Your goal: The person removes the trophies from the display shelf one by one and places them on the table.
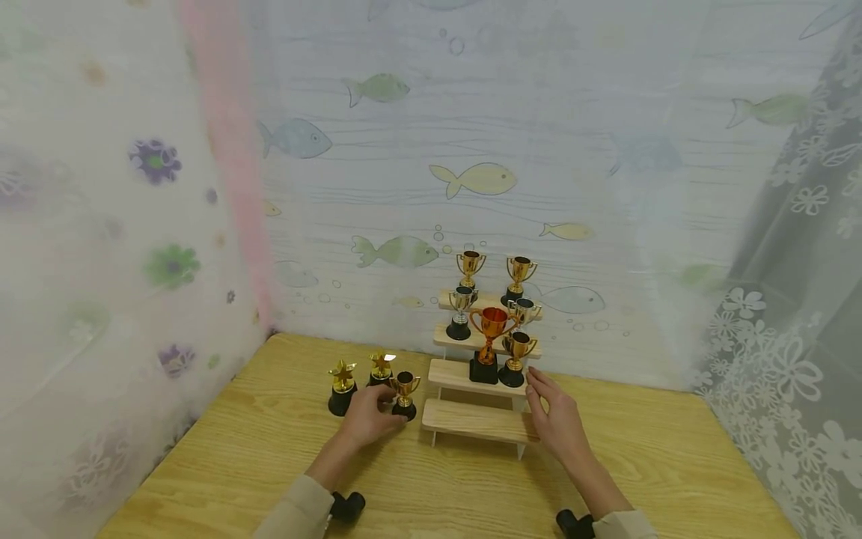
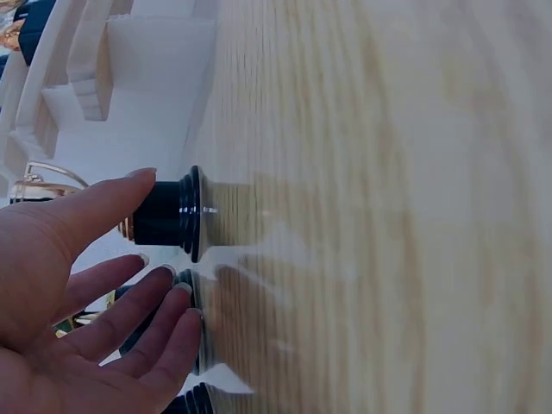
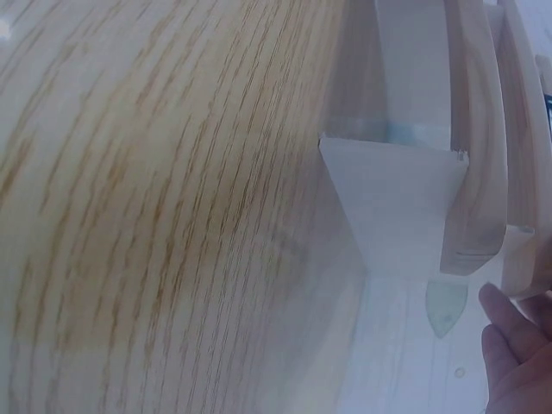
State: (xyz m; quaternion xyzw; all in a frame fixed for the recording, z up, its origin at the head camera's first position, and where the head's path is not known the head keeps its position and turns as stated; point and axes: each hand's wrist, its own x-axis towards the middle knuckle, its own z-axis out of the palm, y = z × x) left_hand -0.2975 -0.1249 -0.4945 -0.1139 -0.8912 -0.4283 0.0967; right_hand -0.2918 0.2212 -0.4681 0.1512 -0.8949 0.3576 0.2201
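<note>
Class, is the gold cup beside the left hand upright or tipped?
Upright: the gold cup opens upward above its black base.

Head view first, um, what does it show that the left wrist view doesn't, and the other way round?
Only the head view shows the right hand, the silver cups and the fish on the backdrop.

Only the left wrist view shows all four fingers of the left hand together; from the head, some are hidden.

Both share that hand's thumb, the small gold cup beside it, the stepped stand and the wooden table.
</note>
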